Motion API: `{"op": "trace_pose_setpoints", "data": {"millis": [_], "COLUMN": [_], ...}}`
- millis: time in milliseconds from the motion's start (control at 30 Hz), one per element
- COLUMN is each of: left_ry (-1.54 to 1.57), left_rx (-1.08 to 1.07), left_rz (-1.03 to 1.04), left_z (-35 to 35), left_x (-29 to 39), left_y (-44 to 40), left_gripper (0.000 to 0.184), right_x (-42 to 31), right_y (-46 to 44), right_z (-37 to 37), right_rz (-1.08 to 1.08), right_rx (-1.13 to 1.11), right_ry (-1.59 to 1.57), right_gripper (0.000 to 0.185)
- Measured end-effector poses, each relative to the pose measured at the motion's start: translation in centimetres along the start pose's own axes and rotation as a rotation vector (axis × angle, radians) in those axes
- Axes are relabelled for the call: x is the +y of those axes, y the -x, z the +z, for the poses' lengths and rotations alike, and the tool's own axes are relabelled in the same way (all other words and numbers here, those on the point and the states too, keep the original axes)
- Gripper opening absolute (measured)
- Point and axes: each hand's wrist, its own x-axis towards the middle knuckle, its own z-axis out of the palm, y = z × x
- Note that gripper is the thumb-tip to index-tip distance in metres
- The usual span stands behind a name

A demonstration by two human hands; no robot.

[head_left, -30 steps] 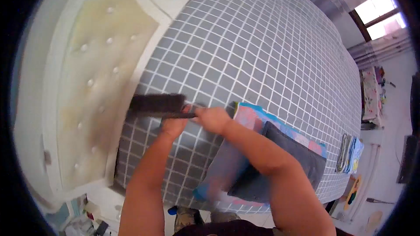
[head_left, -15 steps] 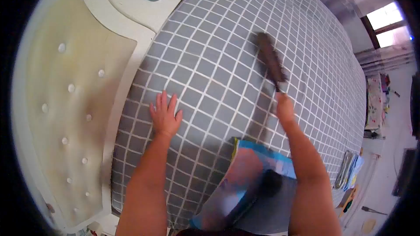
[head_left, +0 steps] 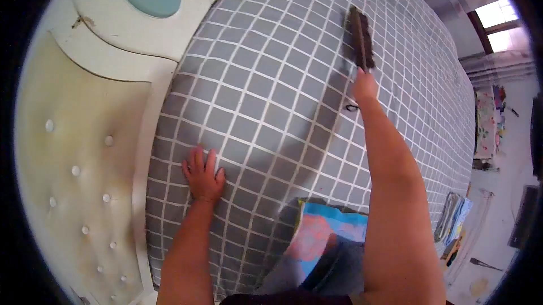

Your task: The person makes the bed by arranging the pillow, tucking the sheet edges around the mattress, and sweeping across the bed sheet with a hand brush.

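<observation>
My left hand (head_left: pixel 204 179) lies flat with fingers spread on the grey checked bed sheet (head_left: pixel 271 115), near the headboard side. Out over the bed, my right hand (head_left: pixel 365 85) is wrapped round the handle of a dark brown bristle brush (head_left: pixel 362 38). The brush points away from me, its bristles facing right against the sheet. A thin dark loop (head_left: pixel 352 107) hangs by the right wrist. Nearer me lies a blue and pink patterned cloth (head_left: pixel 317 231) with a dark grey cloth (head_left: pixel 342 268) on it, partly hidden by my right forearm.
A cream padded headboard (head_left: pixel 85 186) with buttons and a white frame runs along the left. Folded cloths (head_left: pixel 451 217) sit at the bed's right edge. Beyond are a window (head_left: pixel 498 25), curtains (head_left: pixel 498 69) and a shelf (head_left: pixel 486 124) with small items.
The brush was first held near the headboard with both hands close together. My right hand has since carried it far out across the bed, and my left hand has come to rest flat on the sheet.
</observation>
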Motion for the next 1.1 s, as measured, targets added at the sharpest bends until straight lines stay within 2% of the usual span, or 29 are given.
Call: {"op": "trace_pose_setpoints", "data": {"millis": [33, 67, 100, 133, 167, 200, 300, 333, 367, 400, 433, 467, 567, 600, 633, 667, 700, 733, 767, 800, 833, 867, 900, 933, 967, 1000, 1033, 1100], "left_ry": [-0.001, 0.006, 0.009, 0.007, -0.002, -0.013, -0.044, -0.038, -0.032, -0.023, -0.046, -0.068, -0.067, -0.057, -0.072, -0.095, -0.13, 0.012, 0.13, 0.014, -0.1, -0.083, -0.037, -0.014, 0.007, 0.027, 0.043, 0.034], "left_rx": [-0.008, -0.008, -0.007, 0.009, 0.02, 0.026, 0.014, 0.025, 0.034, 0.057, 0.053, 0.051, 0.079, 0.103, 0.092, 0.082, 0.076, 0.13, 0.187, 0.143, 0.103, 0.05, 0.037, 0.048, 0.066, 0.082, 0.051, 0.078], "left_rz": [-0.01, -0.012, -0.012, 0.0, 0.011, 0.023, 0.004, 0.018, 0.032, 0.043, 0.033, 0.03, 0.052, 0.066, 0.064, 0.062, 0.052, 0.035, 0.009, 0.033, 0.062, 0.026, 0.023, 0.025, 0.028, 0.028, 0.019, 0.02], "left_z": [-0.1, 0.0, 0.1, 0.3, 0.3, 0.4, 0.9, 0.6, 0.2, 0.0, 0.1, 0.3, 0.2, 0.3, 0.4, 0.4, 0.4, 2.0, 2.9, 2.3, 1.6, 0.7, 0.1, 0.0, 0.0, 0.0, -0.4, 0.1], "left_x": [0.0, 0.0, 0.0, 0.1, 0.0, -0.2, -0.4, -0.3, -0.2, 0.1, 0.2, 0.0, 0.0, 0.2, 0.5, 0.5, 0.1, -0.7, -2.5, -1.9, -1.3, -0.3, 0.3, 0.3, 0.2, 0.1, 0.2, 0.4], "left_y": [0.3, 0.3, 0.1, -0.1, 0.0, 0.1, 0.3, 0.5, 0.4, 0.2, 0.3, 0.2, 0.4, 0.0, -0.1, 0.0, 0.2, 0.8, 1.4, 1.5, 1.6, 1.4, 0.8, 0.7, 0.5, 0.3, 0.0, 0.6], "left_gripper": [0.056, 0.056, 0.056, 0.056, 0.057, 0.057, 0.059, 0.06, 0.06, 0.061, 0.061, 0.062, 0.063, 0.063, 0.064, 0.065, 0.066, 0.067, 0.068, 0.067, 0.065, 0.061, 0.059, 0.059, 0.059, 0.059, 0.059, 0.059], "right_x": [-0.7, -3.5, -5.9, -8.9, -12.6, -13.2, -8.8, -3.3, 1.2, 7.5, 12.8, 12.3, 12.9, 11.0, 12.0, 5.4, 3.4, 1.5, 0.7, 1.8, 5.9, 10.2, 12.5, 20.9, 25.3, 24.0, 24.6, 21.3], "right_y": [0.3, 3.3, 6.6, 9.8, 13.6, 15.8, 19.1, 18.2, 17.4, 16.1, 14.2, 13.5, 13.3, 14.6, 15.6, 19.1, 21.5, 23.4, 24.8, 26.2, 25.8, 25.1, 24.2, 23.3, 21.2, 19.1, 17.2, 16.7], "right_z": [-1.2, -0.7, 0.4, 1.5, -1.6, 0.5, 1.7, 3.5, 2.5, 2.9, 2.1, -2.0, -4.0, -2.8, 1.4, -0.7, 0.1, 0.4, 0.6, 0.5, 3.4, 3.0, 0.6, 3.0, 2.5, -0.4, -1.1, 0.2], "right_rz": [-0.045, -0.205, -0.367, -0.274, -0.458, -0.533, -0.63, -0.666, -0.474, -0.358, 0.012, 0.54, 0.333, 0.161, -0.324, -0.213, -0.369, -0.515, -0.627, -0.742, -0.779, -0.588, -0.135, 0.099, 0.123, 0.441, 0.47, 0.181], "right_rx": [0.019, 0.057, 0.117, -0.077, -0.341, -0.403, -0.51, -0.321, -0.299, -0.041, -0.009, 0.135, 0.088, 0.064, 0.188, -0.023, -0.331, -0.546, -0.543, -0.554, -0.402, -0.439, -0.472, -0.088, 0.121, 0.155, 0.199, 0.255], "right_ry": [-0.013, 0.091, -0.138, -0.046, 0.062, 0.109, 0.045, 0.068, 0.134, 0.167, 0.112, -0.284, -0.293, -0.308, -0.089, -0.051, 0.055, 0.135, 0.09, 0.044, 0.067, 0.143, 0.286, -0.061, 0.097, 0.025, -0.011, -0.094], "right_gripper": [0.02, 0.018, 0.02, 0.023, 0.024, 0.021, 0.019, 0.02, 0.024, 0.026, 0.025, 0.025, 0.043, 0.04, 0.031, 0.022, 0.024, 0.024, 0.025, 0.026, 0.028, 0.028, 0.018, 0.016, 0.021, 0.022, 0.023, 0.026]}}
